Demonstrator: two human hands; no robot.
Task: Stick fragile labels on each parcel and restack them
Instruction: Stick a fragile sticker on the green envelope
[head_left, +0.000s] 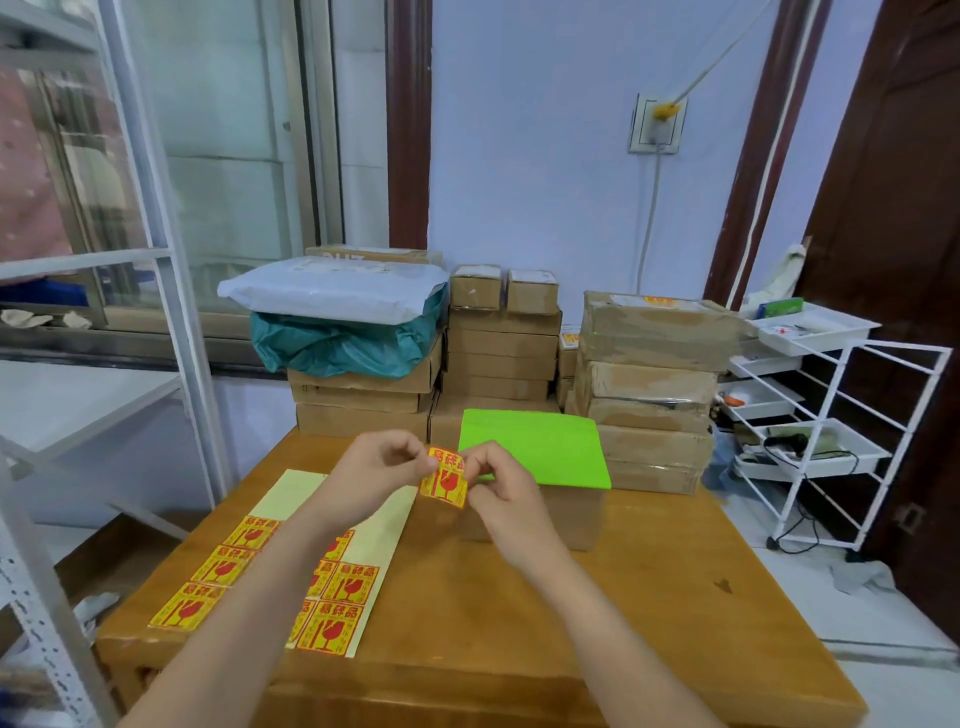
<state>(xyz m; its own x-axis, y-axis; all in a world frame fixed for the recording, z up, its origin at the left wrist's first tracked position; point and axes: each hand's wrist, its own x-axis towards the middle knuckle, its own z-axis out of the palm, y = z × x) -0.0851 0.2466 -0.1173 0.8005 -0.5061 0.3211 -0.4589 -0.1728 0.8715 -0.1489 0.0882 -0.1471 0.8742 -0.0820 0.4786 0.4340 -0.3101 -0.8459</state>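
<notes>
A yellow-and-red fragile label (444, 482) hangs in the air above the wooden table (623, 623). My left hand (382, 467) pinches its upper left corner and my right hand (501, 483) pinches its upper right edge. Just behind the label sits a cardboard parcel (561, 512) with a bright green top (540, 447). A pale backing sheet (291, 561) with several more fragile labels lies on the table under my left forearm. Stacks of brown parcels (501, 358) stand at the table's far edge.
A white mailer bag (332, 291) and a teal bag (337, 345) lie on the left stack. A taller stack (649, 384) stands at the right. A white wire trolley (826, 431) with trays stands right of the table. A white metal shelf frame (171, 291) is at the left.
</notes>
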